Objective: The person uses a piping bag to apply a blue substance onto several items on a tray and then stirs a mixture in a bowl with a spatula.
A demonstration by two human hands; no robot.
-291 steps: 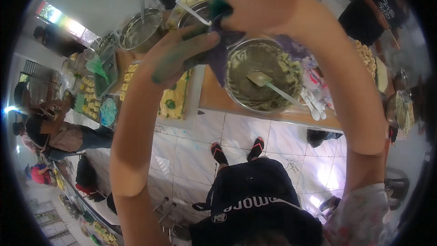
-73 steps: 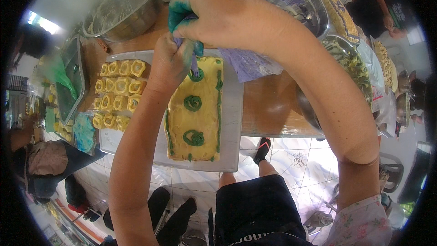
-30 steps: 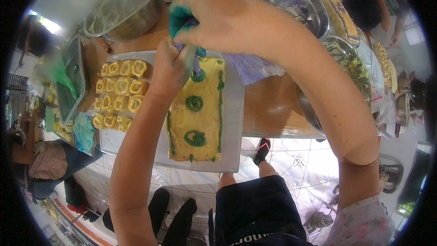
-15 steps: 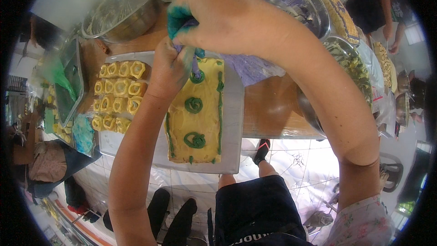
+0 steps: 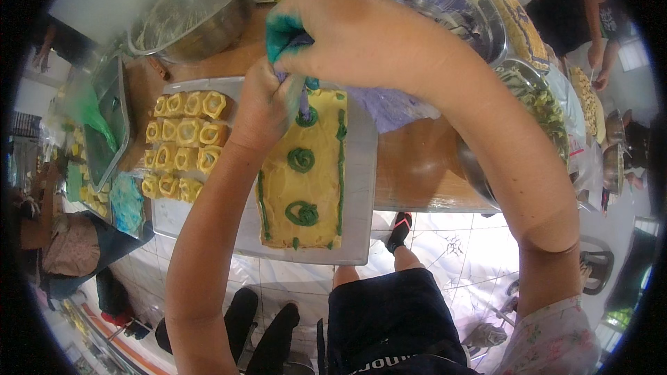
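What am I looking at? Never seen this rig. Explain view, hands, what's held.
No robot here: these are a person's own bare hands. The view comes from a fisheye camera on the person's head, looking down, so straight edges bend near the rim. The left hand and the right hand, its fingers stained teal, grip a purple piping bag, its tip at the farthest visible green swirl on a yellow-iced cake. That cake lies on a pale tray, right of small yellow-topped cakes. Metal bowls stand beyond.

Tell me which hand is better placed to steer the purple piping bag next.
Probably the left hand: it holds nearer the purple bag's tip; the right hand grips farther back.
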